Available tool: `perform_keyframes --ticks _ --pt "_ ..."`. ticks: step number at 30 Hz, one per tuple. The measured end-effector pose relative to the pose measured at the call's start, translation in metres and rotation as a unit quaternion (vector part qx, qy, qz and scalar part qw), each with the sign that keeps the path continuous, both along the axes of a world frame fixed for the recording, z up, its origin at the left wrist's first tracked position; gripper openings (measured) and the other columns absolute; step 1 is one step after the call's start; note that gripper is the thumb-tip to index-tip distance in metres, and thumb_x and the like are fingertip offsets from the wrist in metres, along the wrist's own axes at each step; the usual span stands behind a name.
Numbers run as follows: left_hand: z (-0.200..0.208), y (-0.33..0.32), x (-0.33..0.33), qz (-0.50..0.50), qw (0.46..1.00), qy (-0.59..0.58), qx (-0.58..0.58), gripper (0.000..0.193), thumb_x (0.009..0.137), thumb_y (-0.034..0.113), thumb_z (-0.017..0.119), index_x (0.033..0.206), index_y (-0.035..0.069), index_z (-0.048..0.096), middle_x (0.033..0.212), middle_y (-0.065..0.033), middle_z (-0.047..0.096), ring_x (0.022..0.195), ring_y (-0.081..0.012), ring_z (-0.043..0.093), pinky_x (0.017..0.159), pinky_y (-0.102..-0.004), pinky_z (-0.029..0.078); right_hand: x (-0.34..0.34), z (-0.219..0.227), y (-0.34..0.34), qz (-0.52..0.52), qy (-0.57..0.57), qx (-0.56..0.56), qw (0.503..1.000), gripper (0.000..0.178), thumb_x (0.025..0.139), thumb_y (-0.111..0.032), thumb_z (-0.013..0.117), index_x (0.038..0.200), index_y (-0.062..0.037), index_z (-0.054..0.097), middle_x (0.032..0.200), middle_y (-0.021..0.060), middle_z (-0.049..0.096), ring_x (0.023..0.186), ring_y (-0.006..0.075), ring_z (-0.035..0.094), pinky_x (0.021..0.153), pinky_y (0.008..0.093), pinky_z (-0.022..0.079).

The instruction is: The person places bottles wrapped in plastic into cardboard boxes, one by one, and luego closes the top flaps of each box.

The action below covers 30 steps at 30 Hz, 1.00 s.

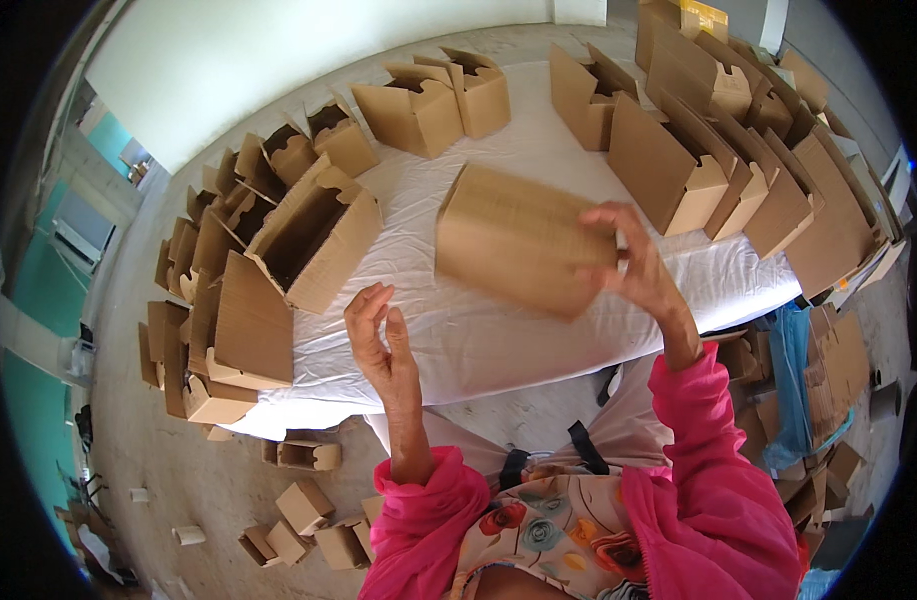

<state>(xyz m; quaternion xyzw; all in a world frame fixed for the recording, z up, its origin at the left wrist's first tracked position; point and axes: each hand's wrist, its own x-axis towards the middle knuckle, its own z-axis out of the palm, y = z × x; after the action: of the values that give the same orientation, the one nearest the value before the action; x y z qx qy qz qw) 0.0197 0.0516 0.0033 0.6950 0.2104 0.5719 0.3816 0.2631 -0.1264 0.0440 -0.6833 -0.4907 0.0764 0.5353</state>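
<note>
Hands apart. Left hand (379, 345) raised over the near edge of the cloth-covered table (479, 350), left of the middle; fingers loosely bent, thumb standing off from them, nothing in the grasp. Right hand (634, 255) clasped on the right end of a brown carton (519, 240), fingers toward its upper edge, thumb on the side facing the wearer.

Carton sits between the hands, over the middle of the table, tilted, its plain faces toward the camera. Outline blurred, most at the right end; cannot tell whether its underside touches the cloth.

Nearest the left hand on the tabletop: an open carton (344, 255), mouth up, dark inside. Beyond it, crowded along the left end, a curved group of open cartons (254, 330), flaps standing. Two more open cartons (414, 115) side by side at the far edge. Right end and far right corner packed with a row of open cartons (669, 180), standing close together.

Floor (209, 470), off the near left corner: small cartons (304, 505) in a loose heap. Below the near right corner: blue plastic (789, 380) among more cardboard. Wearer in pink sleeves (429, 500); pale wall (329, 60) beyond the far edge.
</note>
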Motion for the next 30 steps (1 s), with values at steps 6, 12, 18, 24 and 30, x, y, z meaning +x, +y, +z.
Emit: perform_keyframes --ticks 6,12,18,24,30 --pt "0.013 0.005 0.008 0.019 0.991 0.065 0.118 0.029 0.081 -0.009 0.056 0.105 0.005 0.063 0.108 -0.0144 0.057 0.102 -0.0263 0.056 0.087 -0.0337 0.044 0.064 -0.005 0.071 -0.292 -0.208 0.078 0.93 0.054 0.066 -0.024 0.079 0.114 -0.0129 0.057 0.123 0.0183 0.043 0.112 0.0357 0.044 0.081 0.0435 0.05" --pt "-0.021 0.025 0.027 0.065 0.97 0.157 0.171 0.029 0.077 -0.007 0.057 0.103 0.004 0.063 0.106 -0.0165 0.056 0.1 -0.0335 0.054 0.086 -0.0406 0.044 0.109 -0.012 0.141 -0.45 -0.23 -0.087 0.858 0.057 0.07 -0.034 0.075 0.117 -0.0102 0.054 0.132 0.0231 0.035 0.121 0.0431 0.035 0.099 0.0522 0.035" --pt "-0.073 0.043 0.018 0.093 0.947 0.251 0.176 0.026 0.073 -0.003 0.058 0.096 0.005 0.062 0.105 -0.015 0.057 0.099 -0.0331 0.053 0.085 -0.0435 0.041 0.118 -0.013 0.179 -0.477 -0.402 -0.064 0.779 0.057 0.076 -0.033 0.071 0.123 -0.0056 0.052 0.144 0.0252 0.025 0.132 0.0431 0.024 0.105 0.0619 0.019" --pt "-0.073 0.041 0.026 0.105 0.943 0.256 0.186 0.024 0.073 0.0 0.059 0.095 0.009 0.064 0.104 -0.012 0.058 0.099 -0.0297 0.054 0.084 -0.0423 0.039 0.034 -0.007 0.243 0.105 -0.182 0.19 0.959 0.053 0.078 -0.018 0.071 0.126 -0.0086 0.05 0.129 0.0134 0.048 0.131 0.0307 0.034 0.107 0.0409 0.031" --pt "-0.074 0.042 0.023 0.091 0.948 0.253 0.17 0.027 0.069 -0.001 0.059 0.094 0.008 0.063 0.101 -0.0131 0.058 0.098 -0.0321 0.054 0.085 -0.0437 0.039 -0.067 -0.004 0.264 0.162 -0.391 0.124 0.897 0.044 0.07 -0.015 0.075 0.11 -0.0106 0.058 0.111 0.0085 0.058 0.12 0.0289 0.046 0.097 0.0422 0.04"
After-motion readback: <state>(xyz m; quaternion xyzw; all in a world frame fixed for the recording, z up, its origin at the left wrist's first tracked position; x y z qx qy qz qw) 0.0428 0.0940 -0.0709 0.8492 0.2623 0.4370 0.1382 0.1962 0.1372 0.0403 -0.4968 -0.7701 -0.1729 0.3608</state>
